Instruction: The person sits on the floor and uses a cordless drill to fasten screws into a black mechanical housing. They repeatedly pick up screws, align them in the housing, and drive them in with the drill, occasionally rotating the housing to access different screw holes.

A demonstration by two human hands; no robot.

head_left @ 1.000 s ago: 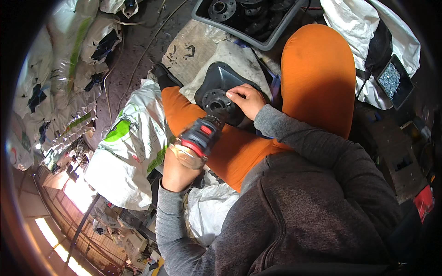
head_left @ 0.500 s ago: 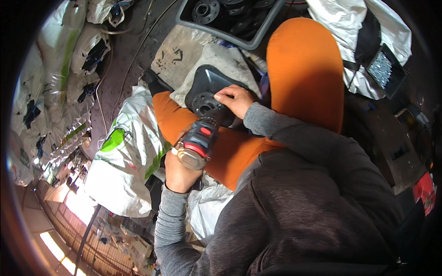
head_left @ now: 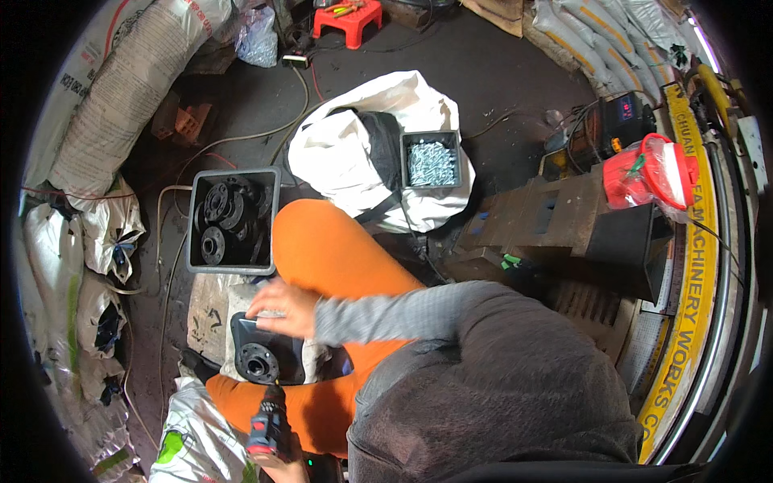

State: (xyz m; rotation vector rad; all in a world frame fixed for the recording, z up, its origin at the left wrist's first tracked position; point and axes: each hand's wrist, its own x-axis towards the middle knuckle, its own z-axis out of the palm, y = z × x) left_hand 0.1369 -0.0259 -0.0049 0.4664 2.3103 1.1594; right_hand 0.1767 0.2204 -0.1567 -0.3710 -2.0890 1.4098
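My left hand (head_left: 288, 467) grips a cordless drill (head_left: 270, 427), black with red parts, at the lower edge. Its tip points up beside a round black flange (head_left: 258, 364) with holes; I cannot tell whether it touches. The flange sits on a black square-based part (head_left: 283, 351), which lies on a pale cloth by my orange-clad legs. Over the far edge of that part is my right hand (head_left: 286, 310), blurred, fingers apart and stretched out to the left, with nothing visible in them.
A grey crate (head_left: 193, 241) of black flanges stands beyond my knee. Farther off, a small dark tray (head_left: 405, 179) of screws rests on a white sack (head_left: 338, 165). A red stool (head_left: 348, 22) stands at the back. Cables cross the floor; filled sacks (head_left: 121, 97) line the left.
The view has swung round to the right, showing more floor. My right hand has left the flange and lifted over the part's far edge. The drill remains in my left hand.
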